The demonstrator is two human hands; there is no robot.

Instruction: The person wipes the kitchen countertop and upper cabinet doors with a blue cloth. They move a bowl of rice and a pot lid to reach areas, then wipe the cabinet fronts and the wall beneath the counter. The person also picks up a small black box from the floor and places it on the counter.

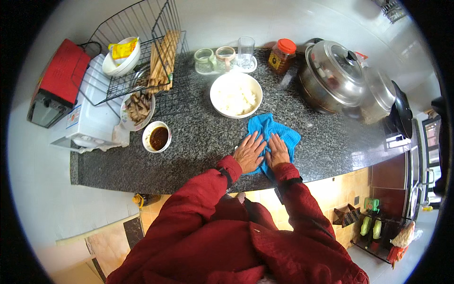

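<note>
A blue cloth (289, 136) lies crumpled on the speckled granite countertop (198, 142). My left hand (250, 152) rests flat over its left part, palm down with the fingers spread. Beside it my right hand (277, 151) presses on the cloth too, its fingers slightly apart. Neither hand has its fingers closed around anything. Just beyond the cloth stands a white bowl (217, 106) of what looks like cooked rice (237, 97). Farther left is a small white cup (146, 140) holding dark sauce (159, 137).
Left: a plate of sliced food (137, 108), a wire rack (124, 93) with chopsticks (163, 64), a red toaster oven (64, 80). Along the wall: glass mugs (205, 58), a red-lidded jar (282, 56). Right: a lidded steel pot (319, 85). Vegetables (366, 226) fill a low rack.
</note>
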